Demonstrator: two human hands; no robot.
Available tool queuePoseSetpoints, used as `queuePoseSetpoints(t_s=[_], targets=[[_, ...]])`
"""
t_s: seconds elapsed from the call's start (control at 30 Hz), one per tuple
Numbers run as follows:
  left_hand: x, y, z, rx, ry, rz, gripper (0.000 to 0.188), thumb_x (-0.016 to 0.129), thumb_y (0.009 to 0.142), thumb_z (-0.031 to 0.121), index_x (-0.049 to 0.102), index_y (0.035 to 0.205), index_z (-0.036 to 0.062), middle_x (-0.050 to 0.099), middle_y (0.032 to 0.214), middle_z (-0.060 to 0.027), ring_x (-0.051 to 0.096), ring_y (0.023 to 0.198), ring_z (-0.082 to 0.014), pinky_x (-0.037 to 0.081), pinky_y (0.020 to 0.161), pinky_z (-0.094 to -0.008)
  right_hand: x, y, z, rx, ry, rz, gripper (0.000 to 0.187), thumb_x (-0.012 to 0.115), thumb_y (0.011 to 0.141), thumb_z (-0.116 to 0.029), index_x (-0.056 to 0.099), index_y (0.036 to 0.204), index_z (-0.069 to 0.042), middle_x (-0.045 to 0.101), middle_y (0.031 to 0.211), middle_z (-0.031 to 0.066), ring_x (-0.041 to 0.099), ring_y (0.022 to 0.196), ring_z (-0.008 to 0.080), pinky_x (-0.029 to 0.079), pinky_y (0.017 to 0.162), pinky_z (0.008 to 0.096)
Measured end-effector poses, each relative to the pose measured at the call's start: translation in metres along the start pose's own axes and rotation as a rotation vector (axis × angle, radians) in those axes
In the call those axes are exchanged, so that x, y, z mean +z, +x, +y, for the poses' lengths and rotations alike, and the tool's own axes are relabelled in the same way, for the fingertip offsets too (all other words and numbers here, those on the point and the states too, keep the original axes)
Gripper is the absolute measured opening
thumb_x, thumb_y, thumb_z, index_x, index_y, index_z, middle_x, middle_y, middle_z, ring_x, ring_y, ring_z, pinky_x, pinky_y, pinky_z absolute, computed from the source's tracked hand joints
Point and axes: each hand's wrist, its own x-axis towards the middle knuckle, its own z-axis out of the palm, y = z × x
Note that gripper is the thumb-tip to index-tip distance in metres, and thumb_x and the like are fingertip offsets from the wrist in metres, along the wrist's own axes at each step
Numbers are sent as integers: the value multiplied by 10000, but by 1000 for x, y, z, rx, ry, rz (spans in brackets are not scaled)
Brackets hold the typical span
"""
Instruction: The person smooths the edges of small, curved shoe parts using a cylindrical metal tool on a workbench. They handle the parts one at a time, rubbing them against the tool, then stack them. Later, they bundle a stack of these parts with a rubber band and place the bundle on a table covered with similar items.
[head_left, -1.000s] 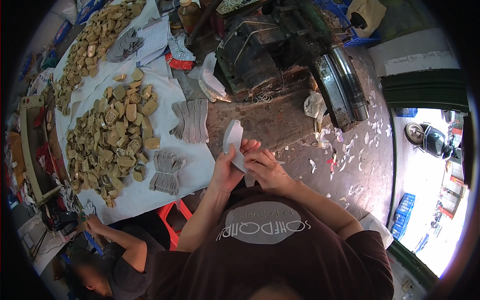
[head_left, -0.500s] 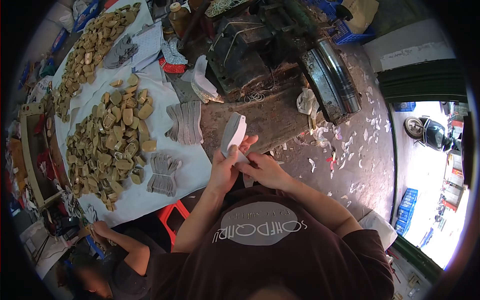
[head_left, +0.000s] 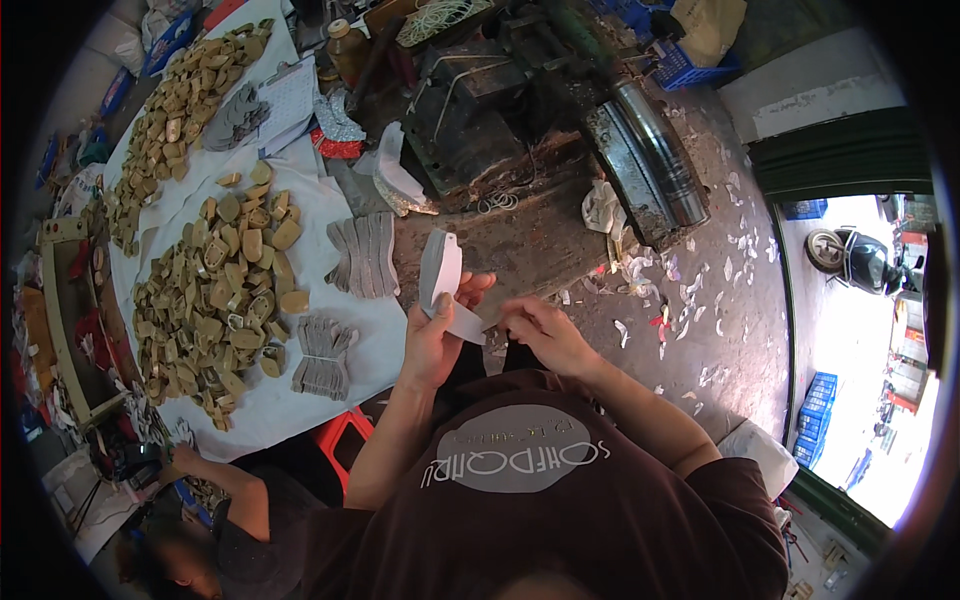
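My left hand [head_left: 432, 345] is closed around a stack of curved strips [head_left: 446, 275], grey along the edge and white on the top face. The stack stands up from the fist, and its white lower end [head_left: 468, 325] sticks out toward my right hand. My right hand [head_left: 545, 335] is just right of that end, its fingers curled together; whatever they pinch is too small to make out. On the white cloth left of my hands lie two grey bundles of similar strips, a far one [head_left: 362, 255] and a near one [head_left: 325, 357] with a band around its middle.
Piles of tan moulded pieces [head_left: 225, 290] cover the white-clothed table [head_left: 310, 290]. A dark, greasy machine [head_left: 480, 120] with a shiny roller [head_left: 665, 150] stands ahead. Pale bands [head_left: 497, 203] lie before it. Scraps [head_left: 640, 270] litter the floor. A co-worker [head_left: 250, 510] sits at lower left, near a red stool [head_left: 345, 440].
My left hand has moved left with the stack. My right hand has come away from the stack's lower end and shifted right, leaving a gap. The co-worker's arm has moved slightly left.
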Motion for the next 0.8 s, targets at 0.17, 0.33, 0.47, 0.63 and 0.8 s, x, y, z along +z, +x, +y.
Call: queuePoseSetpoints(t_s=[0.17,0.33,0.47,0.63,0.8], targets=[[9,-4,-4,-176,79,51,257,494,920,123,509,1141,-9,598,991,-109,601,868,-207,492,728,-321,8,24,-25,-603,-545,509,434,641,814,-280,535,1156,-34,483,1119,183,562,949,262,491,709,360],[18,-12,-18,-501,263,0,58,482,894,47,483,932,3,538,807,-69,538,601,-156,443,513,-291,7,45,-21,-451,-371,284,370,674,757,-336,573,952,-38,566,937,173,592,811,332,483,691,402],[9,-10,-21,-630,90,-121,81,506,867,30,452,928,25,480,738,-36,468,569,-125,394,503,-267,10,49,-18,-199,-250,294,316,662,752,-318,551,731,-23,607,704,160,611,690,343,485,651,405],[31,-17,-20,-674,196,-89,158,479,888,55,561,999,-23,488,708,-19,471,574,-95,434,579,-242,-9,74,20,-29,-251,543,339,655,761,-339,547,705,-23,617,694,173,624,668,343,480,589,419],[-27,-19,-33,-543,733,-12,252,475,876,40,546,1114,-6,534,798,-60,532,711,-112,443,614,-245,-25,100,46,34,-491,478,408,644,768,-445,563,753,-46,625,715,168,629,714,355,486,618,433]])
